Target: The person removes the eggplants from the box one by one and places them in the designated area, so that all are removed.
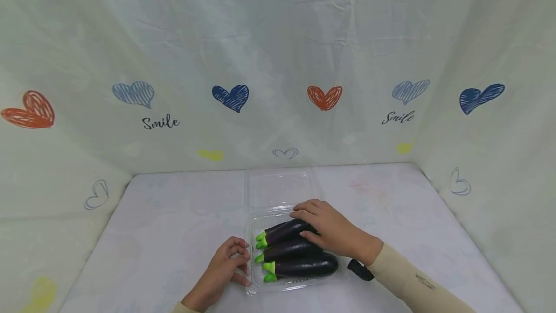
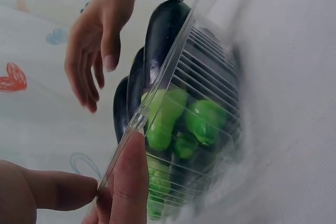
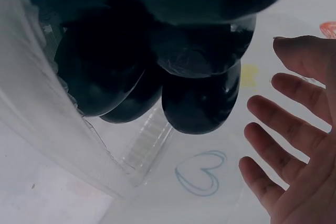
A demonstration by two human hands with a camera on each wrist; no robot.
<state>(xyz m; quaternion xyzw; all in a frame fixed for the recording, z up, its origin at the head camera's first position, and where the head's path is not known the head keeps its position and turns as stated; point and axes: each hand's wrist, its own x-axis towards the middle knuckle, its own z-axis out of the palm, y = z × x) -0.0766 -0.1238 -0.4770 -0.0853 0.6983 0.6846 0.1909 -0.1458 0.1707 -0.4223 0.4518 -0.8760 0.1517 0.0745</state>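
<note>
Several dark purple eggplants with bright green stems lie in a clear plastic clamshell box, stems toward the left; the right wrist view shows more eggplants beneath the upper ones. My left hand is at the box's left side, and in the left wrist view its thumb and fingers pinch the rim. Over the right ends of the eggplants hovers my right hand, its fingers spread and holding nothing. It covers part of the far eggplant.
The box's clear lid lies folded back behind it. A white table is under everything, enclosed by a pale curtain printed with hearts. A small black device is at my right wrist.
</note>
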